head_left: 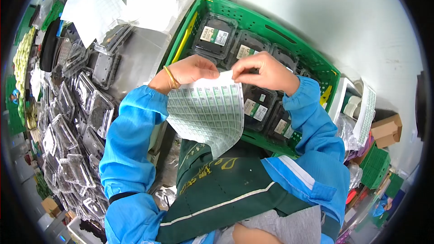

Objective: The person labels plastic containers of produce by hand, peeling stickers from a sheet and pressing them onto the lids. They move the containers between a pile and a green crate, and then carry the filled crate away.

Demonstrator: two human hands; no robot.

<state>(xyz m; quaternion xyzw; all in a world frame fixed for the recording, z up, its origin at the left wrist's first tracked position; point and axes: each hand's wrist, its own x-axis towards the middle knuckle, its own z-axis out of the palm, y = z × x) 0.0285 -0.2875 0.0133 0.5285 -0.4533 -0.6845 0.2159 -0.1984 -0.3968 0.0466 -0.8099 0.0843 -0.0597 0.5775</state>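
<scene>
A sheet of small green-and-white labels point(205, 108) hangs curved in front of my apron. My left hand point(192, 70), with a yellow band at the wrist, pinches its top edge between thumb and fingers. At the top right corner of the sheet, the thumb and fingertips of my right hand point(266, 72) are pressed together; whether they hold the sheet or a single label cannot be made out. Behind both hands is a green crate point(271, 27) holding several clear plastic boxes with dark contents. A label sits on the lid of one box point(214, 36), and others carry similar labels.
A big heap of clear plastic boxes point(74, 153) covers the left side. White sheets point(95, 11) lie on the metal table point(140, 58) at upper left. To the right are a white bin point(346, 97) with a label sheet over its edge, and a cardboard box point(386, 131).
</scene>
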